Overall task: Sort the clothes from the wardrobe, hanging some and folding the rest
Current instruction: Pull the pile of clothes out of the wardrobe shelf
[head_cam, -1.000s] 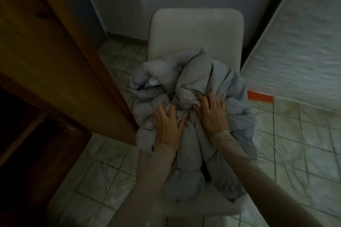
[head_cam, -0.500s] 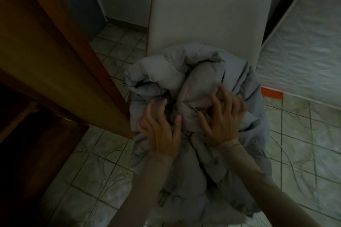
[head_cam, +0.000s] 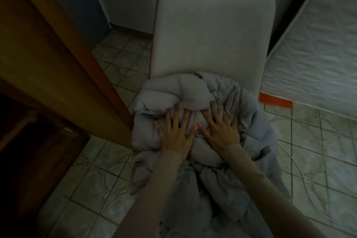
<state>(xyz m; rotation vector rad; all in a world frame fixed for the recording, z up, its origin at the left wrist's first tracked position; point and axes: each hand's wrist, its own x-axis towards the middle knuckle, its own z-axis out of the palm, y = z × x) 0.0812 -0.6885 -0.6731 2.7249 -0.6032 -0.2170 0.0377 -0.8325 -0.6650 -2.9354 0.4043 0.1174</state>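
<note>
On the seat of the pale upholstered chair (head_cam: 212,31) directly below you: one grey puffer jacket (head_cam: 195,94), quilted, padded, bunched into a rounded heap. Its upper part is rolled into a thick bulge against the foot of the chair back; deep creases and folds run across the middle. Its lower part spills over the front edge of the seat and hangs toward the tiled floor (head_cam: 123,75). Fabric is matt, uniform in colour, with no visible print.

Your left hand (head_cam: 176,134): flat on the left half of the heap, fingers (head_cam: 169,117) straight and spread, pressing into the padding, curled round nothing.

Your right hand (head_cam: 224,131): flat on the right half, just beside the left, fingers likewise straight and fanned out, tips sunk in the creases under the bulge. Both thumbs point inward and lie near each other. Both sleeves are light beige and reach the wrists.

Surroundings: wooden wardrobe door (head_cam: 50,67) to your left, its edge just beside the jacket; a quilted mattress (head_cam: 316,54) standing to your right, with an orange strip (head_cam: 275,100) at its lower corner.
</note>
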